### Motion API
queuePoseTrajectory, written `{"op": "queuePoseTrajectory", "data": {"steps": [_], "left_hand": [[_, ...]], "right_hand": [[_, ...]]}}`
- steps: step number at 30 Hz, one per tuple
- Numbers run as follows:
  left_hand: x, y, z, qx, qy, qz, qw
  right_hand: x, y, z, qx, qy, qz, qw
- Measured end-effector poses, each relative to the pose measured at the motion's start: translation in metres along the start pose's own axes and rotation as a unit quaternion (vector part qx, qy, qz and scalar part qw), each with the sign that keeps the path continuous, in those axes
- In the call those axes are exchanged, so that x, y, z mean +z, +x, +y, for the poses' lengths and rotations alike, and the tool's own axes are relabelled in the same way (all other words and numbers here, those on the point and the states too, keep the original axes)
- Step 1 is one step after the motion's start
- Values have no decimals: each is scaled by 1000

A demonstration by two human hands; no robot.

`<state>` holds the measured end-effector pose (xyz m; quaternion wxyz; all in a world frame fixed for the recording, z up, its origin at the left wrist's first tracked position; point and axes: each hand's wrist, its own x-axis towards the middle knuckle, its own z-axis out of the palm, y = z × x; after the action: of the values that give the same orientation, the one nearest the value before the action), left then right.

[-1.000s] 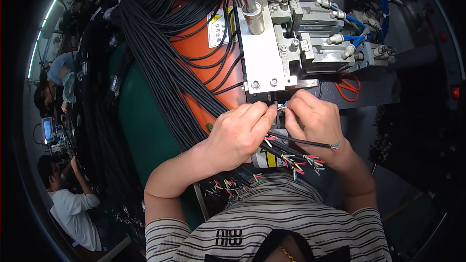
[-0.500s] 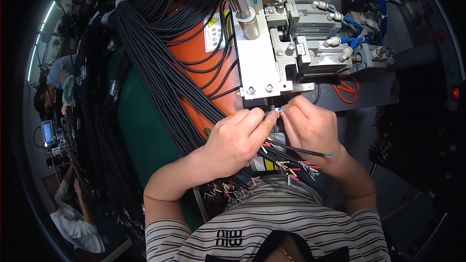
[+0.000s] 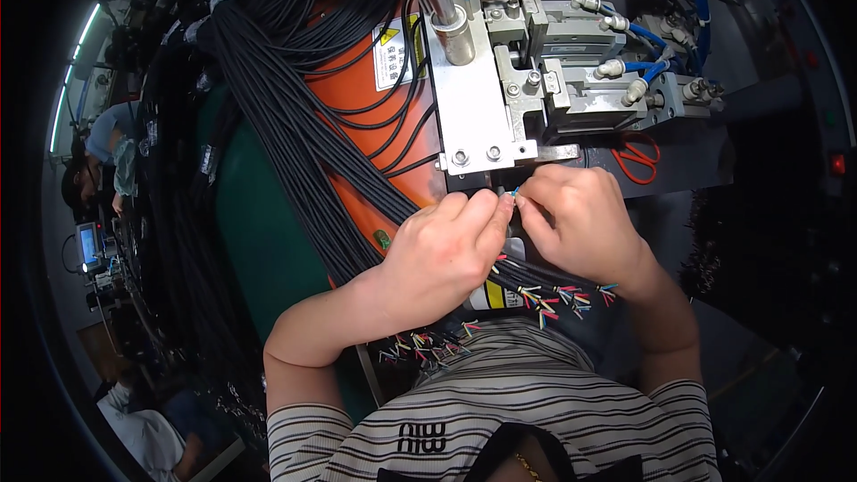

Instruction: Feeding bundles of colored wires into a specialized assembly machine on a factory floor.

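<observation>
Two bare hands meet at a tuft of coloured wires (image 3: pixel 514 193), just on the near side of a metal fixture (image 3: pixel 466 112).
Left hand (image 3: pixel 445 245): thumb and forefinger pinched together on the tuft from the left. Right hand (image 3: pixel 578 214): fingertips closed on the same wires from the right, a blue strand showing between; which strand each grips is too small to tell. Fingertips of both hands nearly touching. Thick bundle of black cables (image 3: pixel 290 143) runs from far left toward the left wrist, across an orange surface (image 3: pixel 420 189). Stripped cable ends (image 3: pixel 543 299), red, white, yellow and blue, fan out on the near side of the hands. Red-handled scissors (image 3: pixel 636 161) lie right of the fixture, beyond the right hand.
</observation>
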<state>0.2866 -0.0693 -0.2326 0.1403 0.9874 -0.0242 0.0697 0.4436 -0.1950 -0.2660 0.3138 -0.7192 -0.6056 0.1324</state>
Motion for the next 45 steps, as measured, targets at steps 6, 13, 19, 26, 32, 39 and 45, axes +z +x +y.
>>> {"op": "queuePoseTrajectory", "data": {"steps": [6,13,19,26,32,39,45], "left_hand": [[0,1,-1,3,4,-4,1000],[2,-2,-7,-3,-6,12,1000],[-6,-5,-17,-35,-65,29,997],[7,-36,-28,-41,-66,120,990],[-3,-45,-25,39,-73,66,994],[-8,-42,-27,-40,-192,64,978],[-10,-28,-18,-31,-161,83,983]], "right_hand": [[13,-8,3,4,39,90,995],[13,-2,-1,8,65,127,990],[12,1,5,59,125,103,985],[13,-10,2,79,95,124,985],[2,-15,-16,46,327,59,942],[18,-14,-13,77,558,-17,826],[27,-18,-16,88,564,35,821]]}}
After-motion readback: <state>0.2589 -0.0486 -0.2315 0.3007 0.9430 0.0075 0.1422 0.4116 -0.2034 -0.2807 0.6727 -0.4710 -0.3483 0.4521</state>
